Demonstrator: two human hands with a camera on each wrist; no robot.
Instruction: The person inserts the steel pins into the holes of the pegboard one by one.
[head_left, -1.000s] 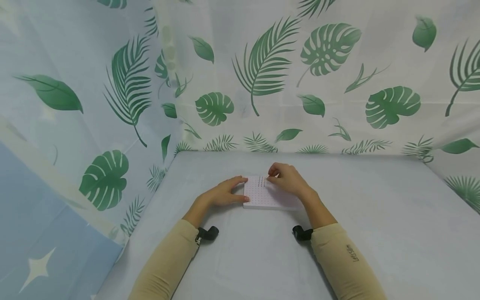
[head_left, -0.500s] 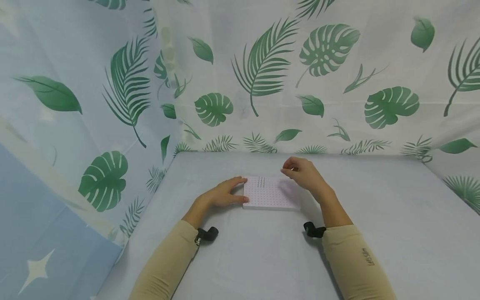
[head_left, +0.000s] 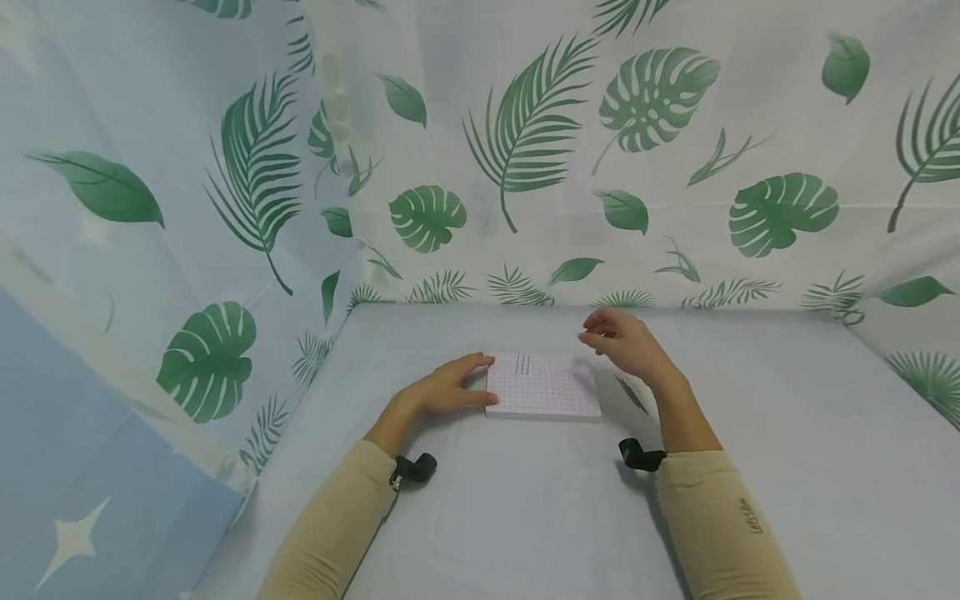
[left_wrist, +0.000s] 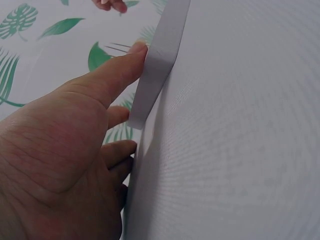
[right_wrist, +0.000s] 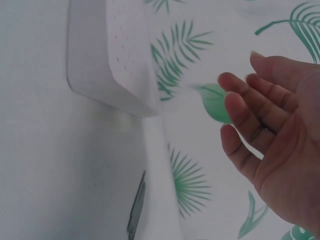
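A white board with a grid of small holes (head_left: 551, 392) lies on the table. Three thin dark sticks (head_left: 522, 364) stand near its far left part. My left hand (head_left: 442, 386) rests against the board's left end, thumb and index finger touching its edge; in the left wrist view the thumb (left_wrist: 125, 65) presses the board's side (left_wrist: 160, 60). Raised beyond the board's far right corner, my right hand (head_left: 622, 340) holds nothing, its fingers loosely bent, as the right wrist view shows. Right of the board lie thin dark sticks (head_left: 632, 394), bunched too closely to count.
A white cloth covers the table (head_left: 525, 500). Behind it hangs a curtain with green leaves (head_left: 525, 142), and another curtain (head_left: 187, 208) closes off the left side. A black wrist camera (head_left: 416, 468) sits at the left wrist, another (head_left: 641, 455) at the right.
My right hand has moved from beside the standing sticks to the right and up, off the board. The bunch of sticks right of the board has come into view. My left hand stays put.
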